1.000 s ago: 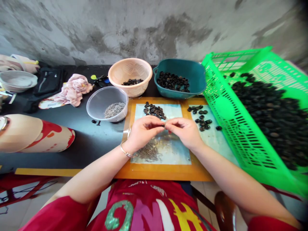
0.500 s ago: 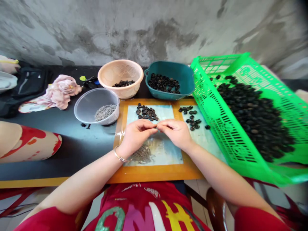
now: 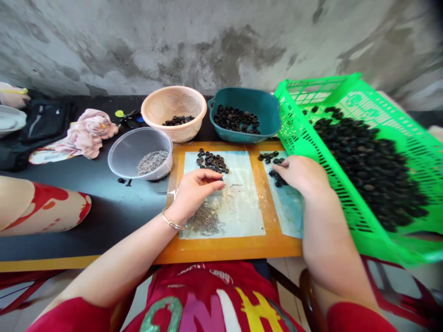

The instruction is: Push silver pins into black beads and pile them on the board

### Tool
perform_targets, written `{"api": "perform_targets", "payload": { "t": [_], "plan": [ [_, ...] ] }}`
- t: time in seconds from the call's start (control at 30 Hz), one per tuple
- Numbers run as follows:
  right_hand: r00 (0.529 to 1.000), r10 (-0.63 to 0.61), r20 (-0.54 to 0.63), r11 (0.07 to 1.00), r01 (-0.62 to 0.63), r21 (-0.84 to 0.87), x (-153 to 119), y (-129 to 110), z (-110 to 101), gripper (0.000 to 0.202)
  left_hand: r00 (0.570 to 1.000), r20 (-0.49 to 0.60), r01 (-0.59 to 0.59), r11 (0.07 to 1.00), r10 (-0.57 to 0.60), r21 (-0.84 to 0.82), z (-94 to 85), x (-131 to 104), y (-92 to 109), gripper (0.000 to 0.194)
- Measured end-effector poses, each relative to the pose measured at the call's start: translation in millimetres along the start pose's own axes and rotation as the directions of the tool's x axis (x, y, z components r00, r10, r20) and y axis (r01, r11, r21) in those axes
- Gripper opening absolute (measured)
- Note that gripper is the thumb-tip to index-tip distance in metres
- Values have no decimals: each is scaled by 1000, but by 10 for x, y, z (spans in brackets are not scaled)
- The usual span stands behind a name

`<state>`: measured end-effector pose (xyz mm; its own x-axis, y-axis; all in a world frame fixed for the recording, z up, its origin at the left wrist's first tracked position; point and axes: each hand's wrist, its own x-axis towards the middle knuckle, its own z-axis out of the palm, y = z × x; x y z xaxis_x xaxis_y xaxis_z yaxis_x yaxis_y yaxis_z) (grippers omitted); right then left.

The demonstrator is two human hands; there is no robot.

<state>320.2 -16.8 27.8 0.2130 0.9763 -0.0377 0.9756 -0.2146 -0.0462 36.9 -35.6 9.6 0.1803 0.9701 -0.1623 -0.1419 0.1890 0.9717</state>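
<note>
My left hand (image 3: 198, 190) is closed in a pinch above the mat, with a small dark piece (image 3: 222, 179) just showing at its fingertips. Over to the right, my right hand (image 3: 302, 174) reaches down to a loose group of black round pieces (image 3: 278, 181); its fingers are drawn together there, and what they grip is hidden. Dark discs with center holes (image 3: 215, 162) lie in a cluster just beyond my left hand. Below that hand, a heap of thin metal pins (image 3: 206, 220) rests on the pale sheet (image 3: 242, 216).
A clear bowl of silvery pins (image 3: 140, 154), a peach bowl (image 3: 174, 99) and a teal basin (image 3: 245, 99) with dark pieces stand along the back. A large green crate (image 3: 321, 184) full of black pieces borders the right. A patterned cylinder (image 3: 51, 210) lies left.
My right hand has left my left hand's fingertips and moved right to the black pieces. My left hand has stayed almost in place, still pinching.
</note>
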Motion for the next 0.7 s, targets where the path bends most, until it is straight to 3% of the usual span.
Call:
{"api": "perform_targets", "payload": {
  "t": [0.17,0.3,0.47,0.6,0.7],
  "plan": [
    [999,-35,21,999,34,22,3,-3,-13,23,997,3,-75,994,75,79,2,-4,-10,22],
    [992,-50,-113,947,83,309,-37,-67,-50,12,994,10,-109,989,109,104,-9,-6,-15,21],
    [957,-273,-97,649,258,716,-242,-484,40,17,995,18,-103,989,102,110,-10,-6,-30,22],
    [901,-430,-54,480,279,832,-396,-777,142,24,997,21,-75,994,74,81,-6,-9,-31,24],
    [885,-458,-80,384,279,880,-425,-837,191,24,998,15,-54,998,54,23,-3,-21,-13,23]
  ]
}}
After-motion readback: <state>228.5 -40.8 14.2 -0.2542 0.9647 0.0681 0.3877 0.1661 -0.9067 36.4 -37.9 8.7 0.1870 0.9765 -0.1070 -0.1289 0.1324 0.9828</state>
